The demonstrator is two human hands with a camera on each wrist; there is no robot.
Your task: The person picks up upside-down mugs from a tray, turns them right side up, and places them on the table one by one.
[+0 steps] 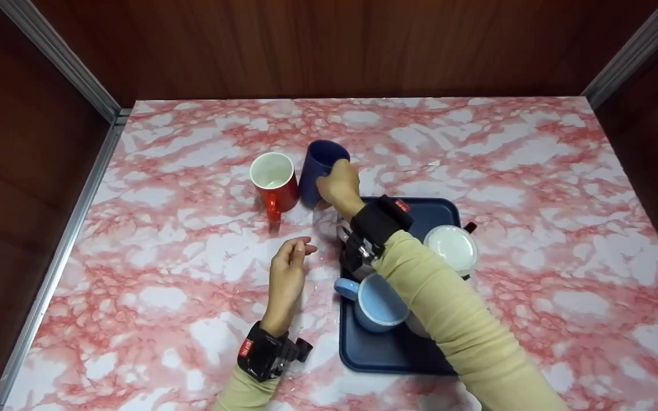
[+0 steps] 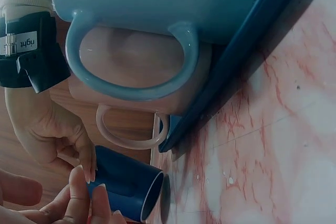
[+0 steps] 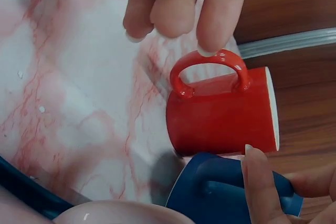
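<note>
A dark blue mug (image 1: 309, 181) stands at the back, leaning slightly. Its upper part is pinched by my right hand (image 1: 340, 184), with the thumb and fingers near the rim and handle; whether its base fully touches the table I cannot tell. Just left of it is an upright red mug (image 1: 284, 197) with a white inside, its handle toward me. My left hand (image 1: 288, 274) hovers in front of the red mug, fingers loosely bent and holding nothing. In the right wrist view, the left fingertips (image 3: 173, 17) appear close to the red handle, apparently without gripping it.
Below my right forearm lies a dark blue tray (image 1: 389, 359). It bears a light blue mug (image 1: 379, 308), a pale pink mug (image 2: 131, 61) and a white round-topped item (image 1: 450, 250). The forearm hides part of the tray. Wooden panels (image 1: 352, 51) enclose the marbled table.
</note>
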